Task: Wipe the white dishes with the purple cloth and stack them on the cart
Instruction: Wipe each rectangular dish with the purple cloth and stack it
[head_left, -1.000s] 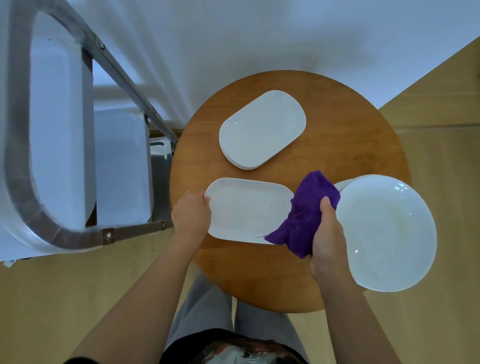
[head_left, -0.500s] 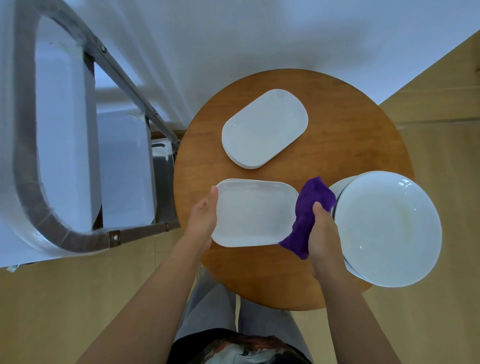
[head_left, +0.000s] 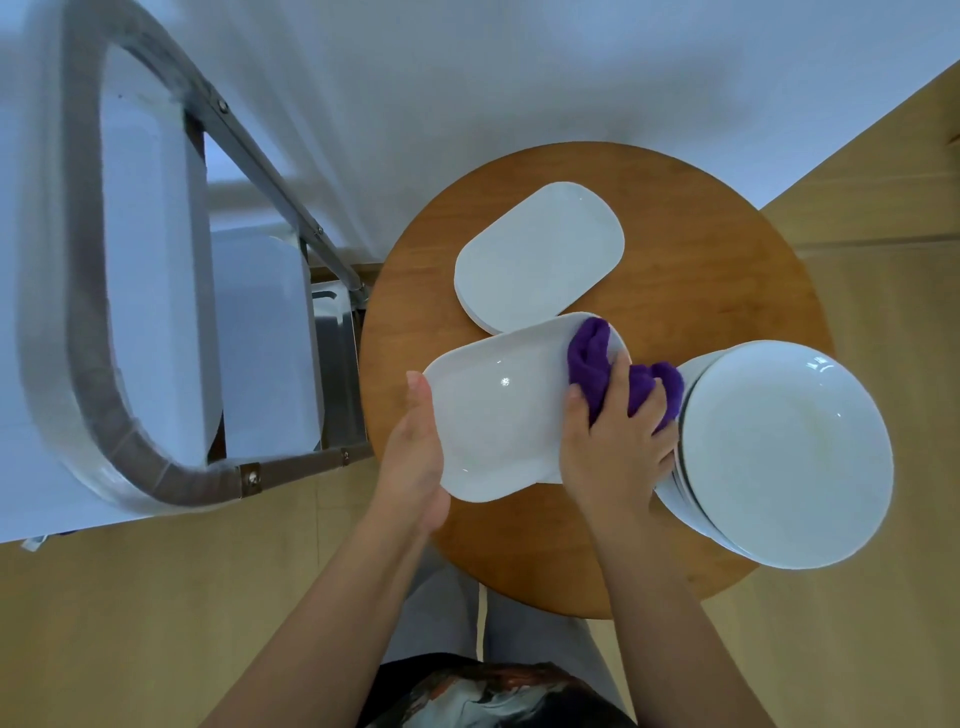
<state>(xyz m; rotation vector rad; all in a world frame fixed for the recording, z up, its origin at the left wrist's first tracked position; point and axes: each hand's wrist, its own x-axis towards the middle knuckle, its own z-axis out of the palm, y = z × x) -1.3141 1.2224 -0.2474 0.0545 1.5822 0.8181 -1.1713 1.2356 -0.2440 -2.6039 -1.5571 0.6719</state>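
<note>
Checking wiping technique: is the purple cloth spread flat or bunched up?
Bunched up. The purple cloth sits in thick folds, gripped by the right hand and pressed on the rectangular dish.

I can read no text, label, brand, number or sign anywhere: not on the dishes, the cloth, the table or the cart.
</note>
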